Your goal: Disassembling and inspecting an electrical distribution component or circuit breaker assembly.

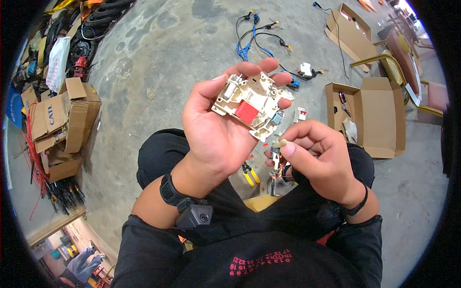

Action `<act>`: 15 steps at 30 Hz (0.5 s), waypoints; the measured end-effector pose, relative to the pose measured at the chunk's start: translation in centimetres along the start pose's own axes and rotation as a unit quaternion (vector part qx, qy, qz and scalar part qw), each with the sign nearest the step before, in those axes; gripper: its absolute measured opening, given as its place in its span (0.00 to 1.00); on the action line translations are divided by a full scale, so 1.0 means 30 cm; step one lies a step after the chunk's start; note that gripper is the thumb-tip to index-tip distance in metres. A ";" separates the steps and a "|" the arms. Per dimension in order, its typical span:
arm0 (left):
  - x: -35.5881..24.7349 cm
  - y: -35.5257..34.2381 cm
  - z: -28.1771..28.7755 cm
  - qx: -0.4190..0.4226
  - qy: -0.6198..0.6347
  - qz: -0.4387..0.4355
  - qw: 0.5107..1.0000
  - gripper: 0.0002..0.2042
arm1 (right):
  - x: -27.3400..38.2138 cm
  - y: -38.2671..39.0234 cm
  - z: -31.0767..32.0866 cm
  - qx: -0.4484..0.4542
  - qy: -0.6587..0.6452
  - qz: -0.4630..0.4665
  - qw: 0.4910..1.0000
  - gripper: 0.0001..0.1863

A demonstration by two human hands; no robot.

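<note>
On the palm of my left hand (211, 132) lies an opened cream plastic housing (254, 91), which looks like half of a circuit breaker case. Moulded ribs, a red block (247, 112) and a small grey metal part (277, 117) show inside it. My fingers curl round its far edge. Close by on the right, my right hand (322, 156) pinches a small metal breaker mechanism (275, 161) between thumb and forefinger. Copper-coloured wire and a thin metal strip hang from it. The two parts are apart.
Yellow-handled pliers (248, 175) lie between my knees. Beyond my hands are a small white breaker (300, 114), a white block (305, 69) and blue-and-black cables (245, 48). An open cardboard box (382, 117) stands right, a stacked carton (67, 117) left, chairs (403, 62) far right.
</note>
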State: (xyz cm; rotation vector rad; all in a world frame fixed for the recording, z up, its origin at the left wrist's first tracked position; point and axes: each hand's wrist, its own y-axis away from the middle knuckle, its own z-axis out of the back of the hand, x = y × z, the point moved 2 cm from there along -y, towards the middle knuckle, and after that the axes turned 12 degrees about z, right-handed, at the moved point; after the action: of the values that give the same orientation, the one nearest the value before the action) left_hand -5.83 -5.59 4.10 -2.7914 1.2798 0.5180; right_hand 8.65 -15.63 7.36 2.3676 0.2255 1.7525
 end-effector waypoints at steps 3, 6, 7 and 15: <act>-0.002 0.001 0.004 0.022 0.003 -0.009 1.000 0.19 | -0.022 -0.008 0.009 0.006 -0.027 0.010 1.000 0.11; -0.006 0.004 0.001 0.046 0.002 -0.022 0.999 0.18 | -0.020 -0.013 0.007 0.006 -0.025 0.003 1.000 0.11; -0.007 0.006 -0.002 0.057 0.000 -0.029 0.998 0.19 | -0.020 -0.013 0.004 0.006 -0.025 0.003 1.000 0.11; 0.009 0.006 -0.039 0.027 0.028 -0.013 0.999 0.26 | -0.011 -0.026 0.009 0.024 -0.030 0.055 0.998 0.10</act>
State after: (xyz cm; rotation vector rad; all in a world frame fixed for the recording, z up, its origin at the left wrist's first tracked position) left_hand -5.47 -6.09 5.14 -2.7934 1.2455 0.4011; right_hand 8.79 -14.98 6.80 2.5088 0.1325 1.7373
